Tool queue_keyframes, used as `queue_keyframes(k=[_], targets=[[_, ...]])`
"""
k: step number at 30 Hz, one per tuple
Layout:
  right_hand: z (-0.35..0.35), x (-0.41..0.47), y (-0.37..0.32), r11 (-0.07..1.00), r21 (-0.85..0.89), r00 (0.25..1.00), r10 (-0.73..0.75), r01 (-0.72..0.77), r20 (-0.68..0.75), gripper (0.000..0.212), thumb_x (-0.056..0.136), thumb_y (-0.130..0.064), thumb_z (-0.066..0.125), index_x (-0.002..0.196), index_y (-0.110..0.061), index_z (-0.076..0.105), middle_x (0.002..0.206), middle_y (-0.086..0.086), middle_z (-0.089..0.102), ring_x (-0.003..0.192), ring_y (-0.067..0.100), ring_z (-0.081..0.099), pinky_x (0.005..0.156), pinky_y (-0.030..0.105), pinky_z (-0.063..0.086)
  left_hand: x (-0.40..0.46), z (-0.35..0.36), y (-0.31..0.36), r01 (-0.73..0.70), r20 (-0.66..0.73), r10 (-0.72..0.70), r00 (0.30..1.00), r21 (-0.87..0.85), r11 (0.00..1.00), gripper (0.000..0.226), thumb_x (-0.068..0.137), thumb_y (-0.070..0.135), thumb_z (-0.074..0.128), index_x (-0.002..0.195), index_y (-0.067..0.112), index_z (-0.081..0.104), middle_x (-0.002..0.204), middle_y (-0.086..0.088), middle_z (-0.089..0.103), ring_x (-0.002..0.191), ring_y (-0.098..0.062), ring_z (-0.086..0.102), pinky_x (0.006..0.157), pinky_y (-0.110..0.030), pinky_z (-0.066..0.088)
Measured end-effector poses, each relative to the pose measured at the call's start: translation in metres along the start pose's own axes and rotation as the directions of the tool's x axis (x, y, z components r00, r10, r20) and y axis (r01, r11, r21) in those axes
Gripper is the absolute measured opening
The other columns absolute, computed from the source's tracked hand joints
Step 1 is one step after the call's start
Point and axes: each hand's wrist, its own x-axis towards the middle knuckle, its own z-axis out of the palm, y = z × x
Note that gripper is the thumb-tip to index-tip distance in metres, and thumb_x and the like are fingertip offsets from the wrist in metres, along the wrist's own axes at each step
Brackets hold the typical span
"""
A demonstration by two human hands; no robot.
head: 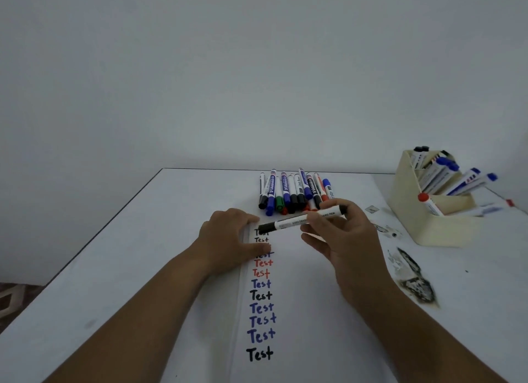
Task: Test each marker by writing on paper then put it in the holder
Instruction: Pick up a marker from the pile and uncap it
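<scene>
Right hand [340,240]: pinched a black whiteboard marker [304,219] between thumb and curled fingertips, barrel held nearly level above the top of the paper [300,311], capped black end toward the left. Left hand [228,237]: lay flat on the paper's upper left corner, fingers straight and close together, thumb reaching across the written column. On the paper, a column of the word "Test" [261,297] ran from near the left hand down toward the near edge, in black, red and blue ink; the uppermost words partly hidden under the thumb and marker. Just beyond the paper's far edge, lay a heap of untested markers [294,192], side by side, with blue, black, green and red caps pointing toward the near side. Far right on the white table [128,268], stood a cream holder [440,225] with several compartments, blue-, black- and red-capped markers leaning inside. Between holder and paper, dark smudged scraps [414,280] lay on the tabletop; kind of material not clear.
</scene>
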Motion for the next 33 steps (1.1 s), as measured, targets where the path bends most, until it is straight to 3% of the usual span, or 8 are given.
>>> queue_keyframes(k=[5,9,14,17,20,25,28,33], targets=[[-0.006,0.011,-0.027,0.989,-0.085,0.992,-0.12,0.118,-0.025,0.017,0.094,-0.003,0.067,0.109,-0.012,0.066,0.094,0.025,0.068,0.096,0.033,0.072,0.085,0.04,0.062,0.001,0.005,-0.003,-0.02,-0.02,0.021,1.0,0.045,0.999,0.067,0.085,0.074,0.053,0.14,0.037,0.046,0.146,0.012,0.043,0.133,-0.015,0.036,0.108,-0.039,0.033],[-0.021,0.034,-0.063,0.939,-0.244,0.962,-0.266,0.242,-0.067,0.04,0.093,-0.006,0.07,0.127,-0.022,0.056,0.079,0.015,0.059,0.086,0.025,0.073,0.083,0.039,0.063,0.0,0.008,0.001,-0.012,-0.046,0.014,0.999,0.048,0.999,0.066,0.089,0.072,0.046,0.143,0.034,0.043,0.145,0.01,0.044,0.133,-0.016,0.037,0.106,-0.039,0.032],[-0.063,0.07,-0.118,0.768,-0.513,0.854,-0.506,0.383,-0.119,0.044,0.094,-0.016,0.069,0.127,-0.038,0.052,0.09,0.009,0.072,0.085,0.017,0.074,0.087,0.039,0.061,-0.001,0.01,0.003,-0.022,-0.043,0.024,0.999,0.044,0.999,0.072,0.089,0.073,0.045,0.148,0.033,0.035,0.146,0.01,0.043,0.134,-0.017,0.036,0.107,-0.039,0.031],[-0.092,0.09,-0.144,0.671,-0.624,0.782,-0.605,0.401,-0.148,0.037,0.096,-0.019,0.065,0.125,-0.039,0.053,0.096,0.006,0.072,0.085,0.014,0.073,0.086,0.042,0.061,-0.001,0.011,0.002,-0.02,-0.05,0.022,0.999,0.048,0.999,0.073,0.089,0.074,0.043,0.149,0.034,0.033,0.146,0.01,0.043,0.134,-0.017,0.036,0.108,-0.039,0.031],[-0.118,0.106,-0.159,0.608,-0.699,0.727,-0.661,0.377,-0.184,0.036,0.098,-0.017,0.062,0.126,-0.038,0.054,0.1,0.002,0.07,0.085,0.011,0.071,0.086,0.034,0.061,0.001,0.011,0.003,-0.017,-0.056,0.02,0.998,0.054,0.998,0.072,0.089,0.073,0.043,0.149,0.033,0.034,0.146,0.01,0.043,0.135,-0.017,0.036,0.108,-0.039,0.032],[-0.144,0.117,-0.155,0.527,-0.81,0.794,-0.593,0.258,-0.132,0.035,0.098,-0.013,0.06,0.124,-0.036,0.056,0.102,-0.001,0.07,0.09,0.015,0.07,0.069,0.023,0.05,0.001,0.013,0.001,-0.021,-0.069,0.025,0.997,0.053,0.998,0.067,0.089,0.073,0.042,0.145,0.035,0.039,0.143,0.012,0.044,0.133,-0.015,0.036,0.106,-0.038,0.033],[-0.148,0.12,-0.146,0.475,-0.857,0.833,-0.543,0.199,-0.108,0.03,0.098,-0.014,0.061,0.122,-0.03,0.056,0.101,-0.001,0.071,0.084,0.012,0.068,0.063,0.019,0.045,0.002,0.012,0.001,-0.024,-0.072,0.029,0.997,0.062,0.998,0.066,0.089,0.072,0.043,0.144,0.035,0.04,0.143,0.013,0.044,0.132,-0.015,0.036,0.107,-0.037,0.033],[-0.152,0.13,-0.136,0.418,-0.906,0.934,-0.346,0.067,-0.09,0.029,0.103,-0.021,0.05,0.128,-0.034,0.056,0.112,0.004,0.067,0.088,0.016,0.067,0.067,0.028,0.051,0.003,0.012,0.001,-0.023,-0.058,0.027,0.998,0.064,0.998,0.072,0.085,0.078,0.038,0.143,0.035,0.042,0.142,0.012,0.044,0.132,-0.015,0.036,0.107,-0.038,0.032]])
